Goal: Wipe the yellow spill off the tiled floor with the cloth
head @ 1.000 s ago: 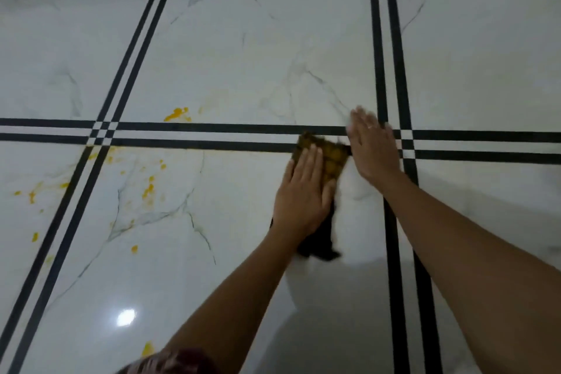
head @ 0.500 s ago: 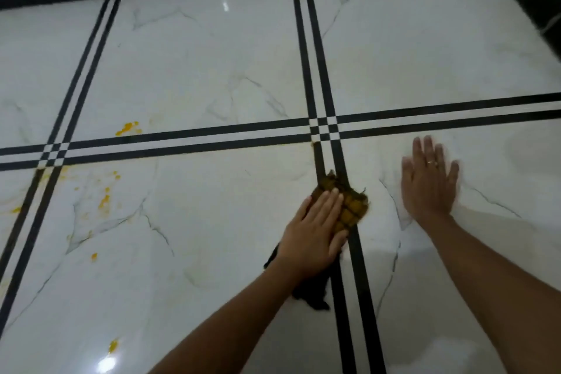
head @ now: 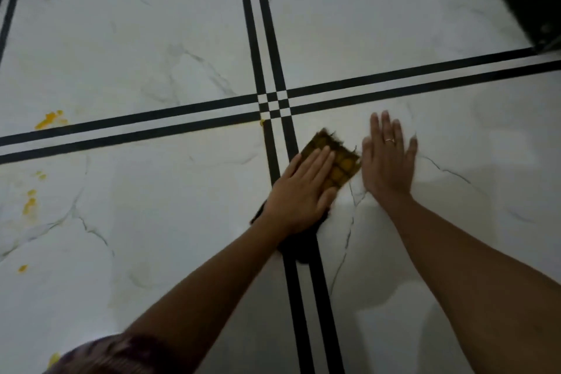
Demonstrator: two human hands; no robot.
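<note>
cloth pinned flat under my left hand; right hand splayed on floor beside it, holding nothing; yellow spill at 9 o'clock.

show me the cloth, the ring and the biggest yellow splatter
cloth (head: 343, 161), head view, on its yellow checked part ahead of the fingers
ring (head: 389, 140), head view, on the band around a right-hand finger
yellow splatter (head: 50, 120), head view, middle of the blotch
</note>
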